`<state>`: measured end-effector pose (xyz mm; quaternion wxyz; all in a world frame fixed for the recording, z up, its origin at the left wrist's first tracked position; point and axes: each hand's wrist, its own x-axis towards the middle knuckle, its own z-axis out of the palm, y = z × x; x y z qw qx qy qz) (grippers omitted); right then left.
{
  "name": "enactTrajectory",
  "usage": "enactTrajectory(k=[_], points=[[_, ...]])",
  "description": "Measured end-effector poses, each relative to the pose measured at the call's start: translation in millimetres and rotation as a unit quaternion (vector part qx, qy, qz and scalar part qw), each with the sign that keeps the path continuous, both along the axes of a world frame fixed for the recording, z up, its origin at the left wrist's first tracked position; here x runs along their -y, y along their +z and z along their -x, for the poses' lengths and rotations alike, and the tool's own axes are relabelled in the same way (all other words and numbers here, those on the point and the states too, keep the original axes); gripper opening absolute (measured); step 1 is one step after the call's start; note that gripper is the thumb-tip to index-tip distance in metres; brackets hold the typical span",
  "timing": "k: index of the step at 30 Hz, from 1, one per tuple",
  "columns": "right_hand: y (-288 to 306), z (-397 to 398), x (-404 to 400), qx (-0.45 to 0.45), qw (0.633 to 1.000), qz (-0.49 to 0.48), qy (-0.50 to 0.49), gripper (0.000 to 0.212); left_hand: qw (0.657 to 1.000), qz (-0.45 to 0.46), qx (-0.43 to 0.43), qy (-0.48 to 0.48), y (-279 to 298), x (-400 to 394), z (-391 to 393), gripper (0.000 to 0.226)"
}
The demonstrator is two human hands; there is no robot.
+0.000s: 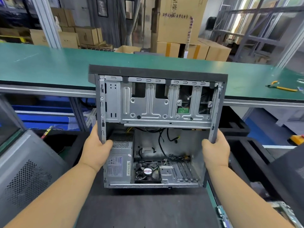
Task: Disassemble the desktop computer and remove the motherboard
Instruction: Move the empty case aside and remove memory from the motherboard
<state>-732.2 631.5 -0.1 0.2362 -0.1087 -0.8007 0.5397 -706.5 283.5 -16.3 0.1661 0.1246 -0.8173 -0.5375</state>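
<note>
Warehouse backdrop, stacked cardboard boxes behind a green workbench; yellow-handled pliers lie far right on it. Computer case, open side facing the camera, is held over a dark mat. Left hand grips the left frame edge, right hand grips the right edge, fingers curled round the metal. No motherboard visible inside; power supply, fan and loose cables remain. Risk: thin edges could slip, or dangling cables snag.

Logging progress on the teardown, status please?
Left hand and right hand grip the case by its side rails. Motherboard bay bare; power supply and fan remain. Loose cables inside.
</note>
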Motion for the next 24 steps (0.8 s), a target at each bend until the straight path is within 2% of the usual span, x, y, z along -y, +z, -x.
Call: enactTrajectory(k=[5,8,9,12,15,18,21,24], points=[[-0.4,-10.1,-4.2,0.076,0.997,0.023,0.020,0.032,0.999,-0.035,0.030,0.000,-1.1,-4.4,-13.2,0.064],[-0.3,-19.6,-3.4,0.169,0.982,0.076,0.017,0.011,0.989,-0.124,0.075,0.023,-5.4,-11.8,-25.0,0.035],[-0.9,-21.6,-3.7,0.203,0.974,0.097,0.017,0.020,0.982,-0.158,0.097,0.031,-7.7,-14.8,-29.1,0.028],[1.7,-30.6,-6.4,0.306,0.939,0.154,0.017,0.041,0.954,-0.255,0.150,0.042,-15.4,-21.4,-41.4,0.035],[-1.4,-39.4,-14.7,0.380,0.911,0.158,0.037,0.058,0.942,-0.270,0.188,0.061,-20.7,-19.9,-49.7,0.041],[-5.3,-47.5,-20.6,0.431,0.890,0.140,0.051,0.071,0.927,-0.274,0.249,0.060,-22.0,-15.6,-55.2,0.066],[-5.5,-46.5,-23.4,0.453,0.883,0.105,0.061,0.053,0.915,-0.279,0.289,0.039,-21.0,-11.6,-55.5,0.069],[-8.2,-37.8,-24.7,0.435,0.890,0.119,0.071,0.032,0.912,-0.291,0.287,0.033,-22.8,-10.4,-47.8,0.065]])
